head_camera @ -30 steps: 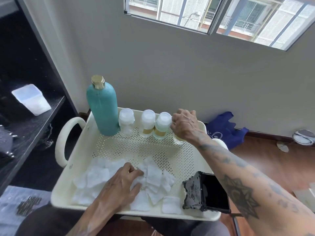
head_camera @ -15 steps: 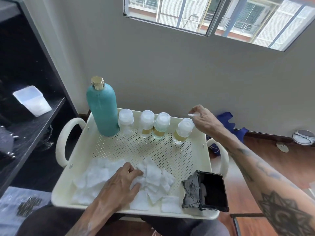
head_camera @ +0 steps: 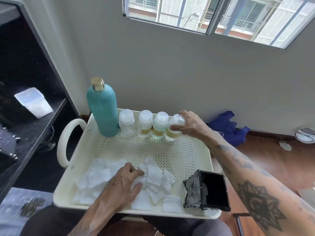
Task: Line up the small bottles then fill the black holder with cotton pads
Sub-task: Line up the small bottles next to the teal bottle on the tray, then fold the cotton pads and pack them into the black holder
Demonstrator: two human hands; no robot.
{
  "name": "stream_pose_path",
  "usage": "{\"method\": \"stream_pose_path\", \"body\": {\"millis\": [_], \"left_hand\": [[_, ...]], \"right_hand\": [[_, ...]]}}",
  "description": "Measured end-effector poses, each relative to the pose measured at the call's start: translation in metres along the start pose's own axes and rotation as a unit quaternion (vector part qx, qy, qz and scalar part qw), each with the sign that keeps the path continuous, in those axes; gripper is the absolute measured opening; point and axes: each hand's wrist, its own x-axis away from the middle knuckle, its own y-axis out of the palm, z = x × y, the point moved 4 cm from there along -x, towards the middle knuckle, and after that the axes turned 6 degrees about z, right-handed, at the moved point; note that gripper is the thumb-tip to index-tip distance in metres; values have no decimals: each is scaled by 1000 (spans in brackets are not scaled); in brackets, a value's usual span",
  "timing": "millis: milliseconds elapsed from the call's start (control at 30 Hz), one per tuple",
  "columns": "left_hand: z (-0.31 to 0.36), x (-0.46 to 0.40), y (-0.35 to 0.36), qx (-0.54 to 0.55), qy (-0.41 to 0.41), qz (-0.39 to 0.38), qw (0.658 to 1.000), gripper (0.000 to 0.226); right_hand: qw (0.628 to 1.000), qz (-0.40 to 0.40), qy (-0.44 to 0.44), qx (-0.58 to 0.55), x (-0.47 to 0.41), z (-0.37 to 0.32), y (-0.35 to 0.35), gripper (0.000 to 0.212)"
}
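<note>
Several small clear bottles with white caps stand in a row along the far side of a cream perforated tray (head_camera: 187,150). My right hand (head_camera: 189,124) grips the rightmost small bottle (head_camera: 174,128), which touches its neighbour (head_camera: 159,126). Two more small bottles (head_camera: 145,123) (head_camera: 126,121) stand to the left. My left hand (head_camera: 121,183) presses down on a heap of white cotton pads (head_camera: 153,178) at the tray's near side, fingers curled into them. The black holder (head_camera: 207,189) stands open and dark inside at the near right corner.
A tall teal bottle (head_camera: 103,109) with a gold cap stands at the row's left end. The tray rests on my lap, with a loop handle (head_camera: 65,142) on its left. A black shelf (head_camera: 30,126) with a plastic tub is to the left; a blue bag (head_camera: 226,126) lies on the floor.
My right hand let go of the rightmost bottle, drew away to the right, then came back and took hold of it again, closer to its neighbour. The left hand stayed on the pads.
</note>
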Motion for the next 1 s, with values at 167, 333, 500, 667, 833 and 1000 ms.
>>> {"method": "stream_pose_path", "body": {"millis": [167,333,500,667,833,1000], "left_hand": [[-2,1,0,8,5,0,1000,35],[-1,1,-1,9,5,5,1000,35],[1,1,-9,22,-7,59,998,33],[-3,3,-13,37,-3,103,994,38],[-6,9,-20,111,-20,132,985,41],[-19,9,-35,315,-143,97,933,38]], "right_hand": [[1000,19,6,-19,17,-7,-25,77],[999,43,-14,-14,58,-39,-36,41],[992,-122,-35,2,85,-62,23,49],[996,-87,-25,-1,89,-68,43,66],[999,17,-26,-9,113,-67,43,54],[998,-4,-41,-47,161,-69,84,29]]}}
